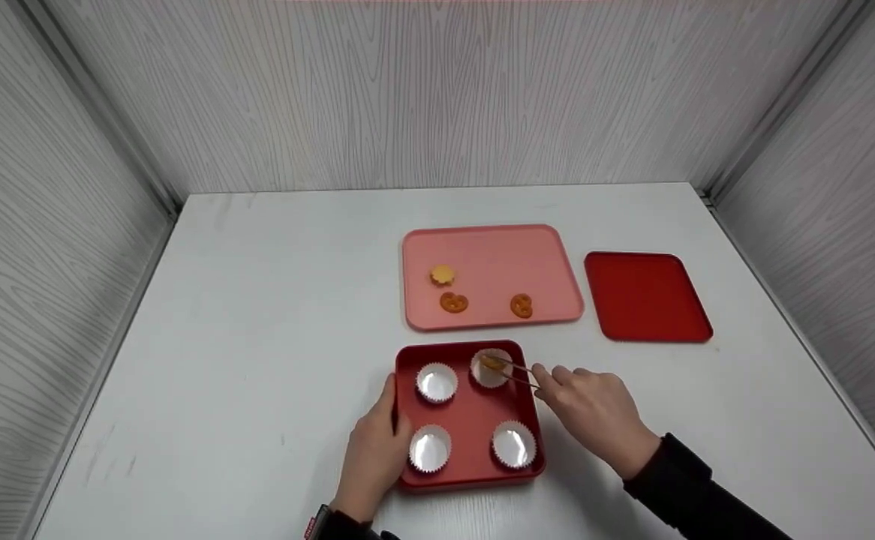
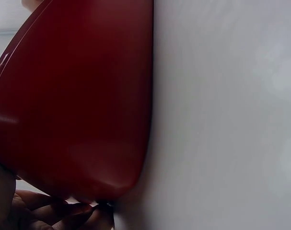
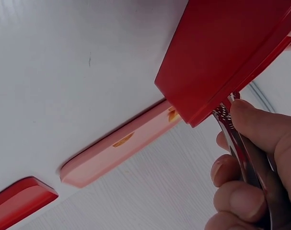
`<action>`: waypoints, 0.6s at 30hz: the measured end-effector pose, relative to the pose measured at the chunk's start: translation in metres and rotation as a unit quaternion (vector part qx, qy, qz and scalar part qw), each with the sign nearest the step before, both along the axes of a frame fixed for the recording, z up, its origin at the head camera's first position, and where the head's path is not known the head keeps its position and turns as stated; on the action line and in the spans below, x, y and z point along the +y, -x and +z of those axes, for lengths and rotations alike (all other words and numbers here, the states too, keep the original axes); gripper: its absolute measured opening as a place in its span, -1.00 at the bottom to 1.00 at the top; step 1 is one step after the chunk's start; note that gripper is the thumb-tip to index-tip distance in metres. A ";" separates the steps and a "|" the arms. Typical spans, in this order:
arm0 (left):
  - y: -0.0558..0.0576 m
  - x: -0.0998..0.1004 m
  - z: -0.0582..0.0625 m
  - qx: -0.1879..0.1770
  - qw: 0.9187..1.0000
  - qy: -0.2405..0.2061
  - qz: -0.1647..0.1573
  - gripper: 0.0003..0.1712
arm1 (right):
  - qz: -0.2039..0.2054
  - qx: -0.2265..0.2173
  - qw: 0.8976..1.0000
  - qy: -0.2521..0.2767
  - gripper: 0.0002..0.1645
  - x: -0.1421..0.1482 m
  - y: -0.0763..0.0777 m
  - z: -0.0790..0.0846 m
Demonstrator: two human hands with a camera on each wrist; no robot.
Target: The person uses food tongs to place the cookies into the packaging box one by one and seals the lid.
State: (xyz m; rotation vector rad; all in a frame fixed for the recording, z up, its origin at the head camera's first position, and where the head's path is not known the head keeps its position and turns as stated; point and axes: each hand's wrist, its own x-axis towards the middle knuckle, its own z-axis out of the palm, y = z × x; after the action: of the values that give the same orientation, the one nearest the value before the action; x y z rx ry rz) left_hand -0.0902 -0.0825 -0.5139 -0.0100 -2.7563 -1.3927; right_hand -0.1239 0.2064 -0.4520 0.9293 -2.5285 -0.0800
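A deep red box (image 1: 471, 476) stands on the white table in the head view. Paper cups (image 1: 436, 382) sit near its corners, with white fluted sides. My left hand (image 1: 374, 450) grips the box's left side. In the left wrist view its fingers (image 2: 54, 211) bend around the box's end. My right hand (image 1: 595, 409) holds metal tongs (image 3: 248, 158) between thumb and fingers. The tongs' tips reach into the far right cup (image 1: 491, 381), at a small golden-brown snack piece (image 1: 493, 363). Whether the tips still pinch that piece, I cannot tell.
Beyond the box lies a pink tray (image 1: 494, 259) carrying two pretzels (image 1: 453, 302) and a yellow-topped, flower-shaped biscuit (image 1: 443, 274). A flat red tray (image 1: 647, 296) is to its right. Pale wood-grain panels (image 1: 422, 90) border the table at the back and sides.
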 end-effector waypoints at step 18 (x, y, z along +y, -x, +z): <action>-0.001 0.000 -0.002 -0.003 1.000 0.002 0.005 -0.31 | -0.005 -0.005 1.000 0.020 -0.57 -0.001 0.000 0.008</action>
State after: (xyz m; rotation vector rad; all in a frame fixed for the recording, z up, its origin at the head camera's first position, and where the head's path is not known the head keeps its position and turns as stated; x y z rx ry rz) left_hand -0.0896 -0.0827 -0.5163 0.0067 -2.7589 -1.3882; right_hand -0.1241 0.2059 -0.4440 0.9037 -2.5358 -0.0283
